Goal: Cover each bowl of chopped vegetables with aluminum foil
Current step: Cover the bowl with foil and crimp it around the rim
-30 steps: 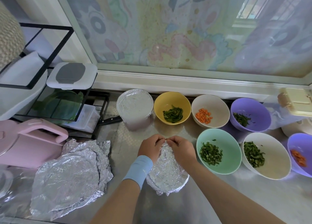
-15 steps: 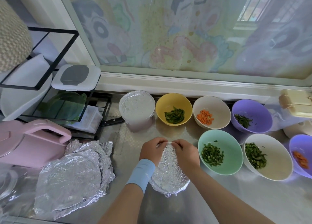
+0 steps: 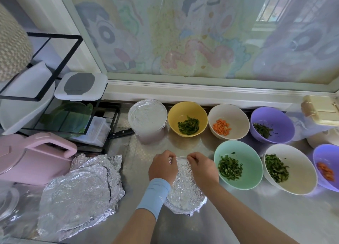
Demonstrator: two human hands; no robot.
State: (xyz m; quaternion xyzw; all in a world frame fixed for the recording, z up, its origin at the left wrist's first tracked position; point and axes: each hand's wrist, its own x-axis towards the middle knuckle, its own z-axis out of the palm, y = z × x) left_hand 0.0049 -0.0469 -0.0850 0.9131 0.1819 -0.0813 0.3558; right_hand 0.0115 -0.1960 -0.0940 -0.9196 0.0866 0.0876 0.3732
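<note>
Since its foil sheet is crimped at the far side only, item 1, the near bowl, rates as part-covered (front-centre on the steel counter, wholly hidden under the foil, contents not visible). L hand & R hand: fingers curled, each pinching the foil's far edge at the rim, hands near one another; blue wristband on L wrist. Foil's near skirt flares loose. Risk a: a hard pinch or drag could tear thin foil, esp. along creases. Risk b: both hands work the far rim w/ nothing steadying the base, so the bowl could tip or skid on smooth steel. Risk c: near skirt left unpressed, cover may lift. Next out, R side: mint-green bowl, chopped greens, open, just beside R forearm; a wide elbow could nudge it. Beyond: cream bowl w/ greens; purple bowl w/ carrot, part out of frame. Back row, L to R: foil-covered bowl (done), yellow bowl w/ green strips, beige bowl w/ carrot dice, lilac bowl w/ greens. Six open bowls in view; est. task early. L side: spare foil stack, crumpled, sheets may snag on one another when one is lifted; pink handled vessel just beside it; knife handle by the rack.
</note>
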